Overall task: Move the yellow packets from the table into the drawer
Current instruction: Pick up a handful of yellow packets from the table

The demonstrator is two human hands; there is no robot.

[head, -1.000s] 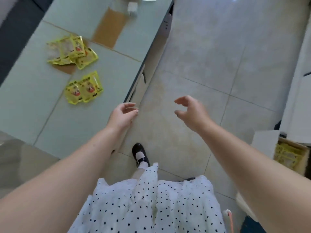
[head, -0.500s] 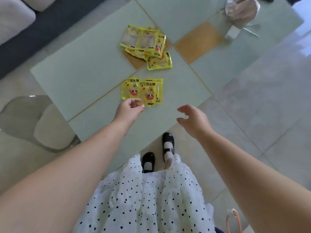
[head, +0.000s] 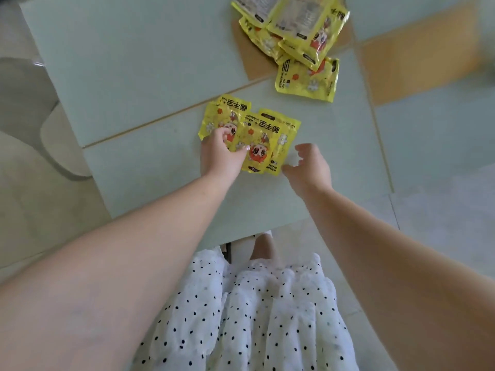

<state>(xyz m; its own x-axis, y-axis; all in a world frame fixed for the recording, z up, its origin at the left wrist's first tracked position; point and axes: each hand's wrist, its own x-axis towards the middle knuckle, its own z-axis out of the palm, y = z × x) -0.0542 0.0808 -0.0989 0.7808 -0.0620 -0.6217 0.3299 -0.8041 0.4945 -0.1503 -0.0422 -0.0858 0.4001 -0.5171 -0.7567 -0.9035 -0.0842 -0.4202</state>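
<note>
Two or three overlapping yellow packets (head: 267, 129) with a red cartoon figure lie flat on the pale green glass table (head: 147, 76), near its front edge. My left hand (head: 222, 156) rests on their left part, with fingers and thumb curled onto them in a pinch. My right hand (head: 308, 167) hovers open just right of them, its fingertips close to the packets' lower right corner. A pile of several more yellow packets (head: 294, 25) sits further back, and one packet (head: 305, 81) lies at the pile's near side. No drawer is in view.
Orange-brown panels (head: 417, 49) show through the table top at the back right. The table's front edge runs just above my white polka-dot skirt (head: 254, 317). Pale floor tiles (head: 442, 223) lie to the right, and a curved glass piece (head: 32, 116) to the left.
The view has closed in on the table. My left hand has moved forward onto the near packets and closed on them. My right hand has come up beside them.
</note>
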